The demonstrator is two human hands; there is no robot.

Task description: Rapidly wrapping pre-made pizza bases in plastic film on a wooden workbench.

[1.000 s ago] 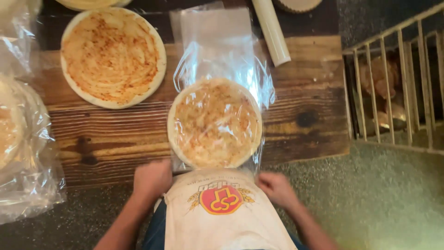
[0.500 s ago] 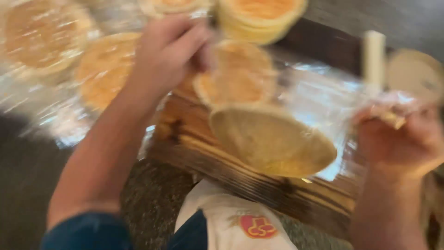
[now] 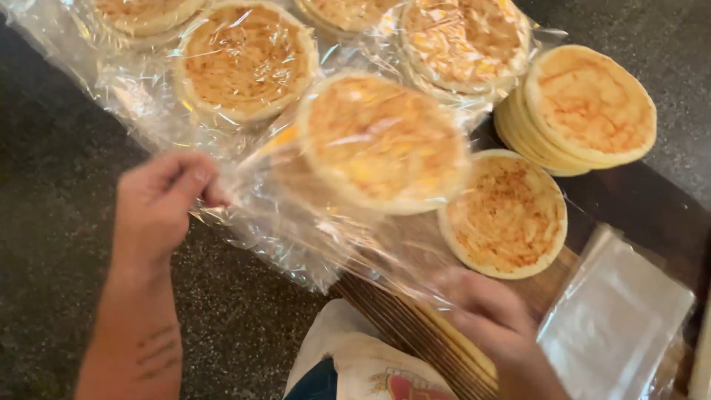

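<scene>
Clear plastic film wraps the round sauced pizza base (image 3: pixel 381 141) you carry, which hangs tilted above the near edge of the striped wooden board (image 3: pixel 415 330), over the rim of the bare sauced base (image 3: pixel 506 213) lying there. Your left hand (image 3: pixel 159 207) pinches the loose bag mouth between thumb and fingers; your right hand (image 3: pixel 492 326) is blurred under the film, and I cannot tell whether it grips or merely supports. Keep the base level and supported from beneath, in my judgement, or the slack film will let it slide. Bagged bases (image 3: pixel 244 59) lie on the dark speckled counter (image 3: pixel 52 222) beyond, an unwrapped stack (image 3: pixel 585 107) at the right, spare flat bags (image 3: pixel 615 318) beside the board. Compared with half a second ago, your left hand has dropped from raised above the piles to the bag mouth, and the base shows its sauced face rather than its underside.
</scene>
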